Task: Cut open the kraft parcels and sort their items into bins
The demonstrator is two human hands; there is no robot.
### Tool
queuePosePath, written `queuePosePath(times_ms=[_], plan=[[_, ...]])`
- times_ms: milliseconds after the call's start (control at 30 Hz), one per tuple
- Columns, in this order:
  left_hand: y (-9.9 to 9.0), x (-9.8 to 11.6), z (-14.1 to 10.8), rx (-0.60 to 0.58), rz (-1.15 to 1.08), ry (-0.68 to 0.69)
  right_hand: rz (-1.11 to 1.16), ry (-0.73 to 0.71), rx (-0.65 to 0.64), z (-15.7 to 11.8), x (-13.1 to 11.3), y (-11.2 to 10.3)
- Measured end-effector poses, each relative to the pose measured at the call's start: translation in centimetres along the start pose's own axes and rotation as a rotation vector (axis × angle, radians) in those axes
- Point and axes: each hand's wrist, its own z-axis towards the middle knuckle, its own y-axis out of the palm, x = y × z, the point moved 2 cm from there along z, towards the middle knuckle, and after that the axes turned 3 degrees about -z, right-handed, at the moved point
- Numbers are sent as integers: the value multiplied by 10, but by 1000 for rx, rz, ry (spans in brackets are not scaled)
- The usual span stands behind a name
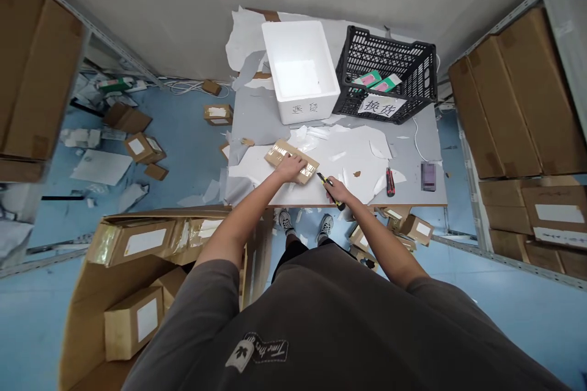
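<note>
Near the front edge of the grey table (257, 116), a yellow-and-black utility knife (339, 203) is held in the closed right hand (336, 188), its blade tip just beside the right end of a flat brown cardboard box (277, 153) wrapped in shiny clear tape. The box lies at a slant on torn white paper (367, 134). The left hand (291, 166) is laid over its top; whether its sides are pinched cannot be told.

With the blade so close, the box is best kept pressed flat, and the left fingers should be kept out of the blade's line. Light, shallow strokes directed away from that hand would be safer; too deep a stroke could mark whatever is inside.

To the right, a red-and-black hand tool (389, 183) lies apart. Farther back, a white foam box (288, 111) is set beside a black plastic crate (417, 98).
</note>
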Motion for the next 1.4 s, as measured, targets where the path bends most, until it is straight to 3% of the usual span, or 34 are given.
queuePosePath(times_ms=[133,267,400,600,800,1000,1133,1233,1400], plan=[[7,7,-1,36,-7,-49,-47,-95,32,14,-5,1],[19,13,-11,115,-10,-113,-145,-119,31,26,-12,-2],[29,13,-12,113,2,-128,-193,-119,3,34,-16,-3],[31,13,-5,57,-7,-164,39,-20,-179,37,-15,2],[22,23,-9,43,-19,-194,142,-4,-303,28,-1,21],[5,21,-10,133,-93,-184,179,-56,-124,16,24,13],[-2,25,2,137,-31,-235,140,-68,-35,11,24,5],[1,29,14,115,41,-265,56,-92,0,12,18,1],[16,20,18,145,78,-151,-270,-163,125,23,10,-8]])
